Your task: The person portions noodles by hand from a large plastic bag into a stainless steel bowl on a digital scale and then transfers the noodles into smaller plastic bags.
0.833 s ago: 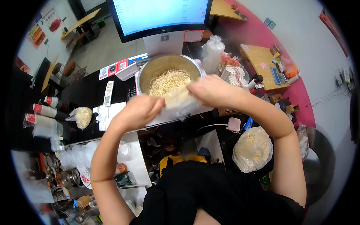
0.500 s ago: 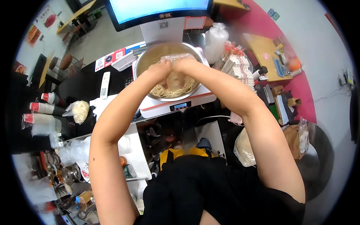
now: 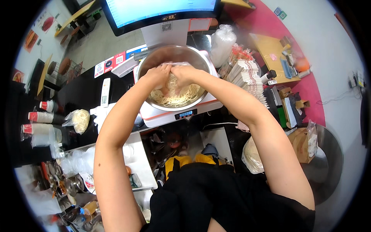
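Note:
A large steel bowl (image 3: 201,62) holding pale noodles (image 3: 179,99) rests on a white digital scale (image 3: 154,119) with a lit display. Both my hands reach over the bowl, side by side. Between them is a clear plastic bag (image 3: 178,63), its edge showing along the fingers. My left hand (image 3: 158,75) is closed on the bag at the left. On the right, my right hand (image 3: 184,75) grips it too. Noodles show in and below the bag, between the hands. Several fingertips are hidden by the bag and the backs of the hands.
Behind the bowl stands a monitor (image 3: 162,15). A remote control (image 3: 105,92), bagged noodles (image 3: 81,121) and stacked cups (image 3: 40,117) are at the left. To the right are a roll of plastic bags (image 3: 223,44), packaged chopsticks (image 3: 247,75) and another filled bag (image 3: 253,156).
The view has shifted a little, so the bowl and scale sit slightly lower. My hands have moved slightly left over the bowl, still gripping the bag.

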The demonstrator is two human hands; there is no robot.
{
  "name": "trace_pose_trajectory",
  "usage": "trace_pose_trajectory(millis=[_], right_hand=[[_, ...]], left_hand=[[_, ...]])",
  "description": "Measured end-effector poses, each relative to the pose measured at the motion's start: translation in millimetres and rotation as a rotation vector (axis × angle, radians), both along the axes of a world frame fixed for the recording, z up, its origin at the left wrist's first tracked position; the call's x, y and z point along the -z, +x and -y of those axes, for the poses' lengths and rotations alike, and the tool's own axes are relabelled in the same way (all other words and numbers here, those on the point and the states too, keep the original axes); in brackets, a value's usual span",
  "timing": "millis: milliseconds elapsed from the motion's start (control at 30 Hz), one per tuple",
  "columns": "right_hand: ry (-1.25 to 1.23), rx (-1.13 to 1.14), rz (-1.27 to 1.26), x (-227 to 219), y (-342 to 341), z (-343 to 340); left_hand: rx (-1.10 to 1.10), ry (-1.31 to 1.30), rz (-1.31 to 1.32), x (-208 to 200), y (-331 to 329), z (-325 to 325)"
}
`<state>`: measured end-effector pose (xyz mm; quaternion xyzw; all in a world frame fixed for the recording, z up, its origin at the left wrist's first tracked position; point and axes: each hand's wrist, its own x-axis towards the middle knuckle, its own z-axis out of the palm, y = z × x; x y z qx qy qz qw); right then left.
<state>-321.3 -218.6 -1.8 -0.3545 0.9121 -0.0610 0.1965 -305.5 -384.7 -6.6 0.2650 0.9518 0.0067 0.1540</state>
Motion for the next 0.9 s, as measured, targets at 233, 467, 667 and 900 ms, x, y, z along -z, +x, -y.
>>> trace_pose_trajectory(millis=[233,467,667,900], right_hand=[[0.192,0.062,0.221,-28,16,12],[0.367,0.030,0.202,-40,33,34],[0.285,0.172,0.056,-8,44,27],[0.031,0.278,-0.038,-1,17,12]], left_hand=[[-0.053,-0.264,0.303,-30,0,-12],[0.089,-0.381,0.304,-33,10,-23],[0.006,-0.246,0.094,-10,30,-13],[-0.246,-0.182,0.141,-13,10,-16]])
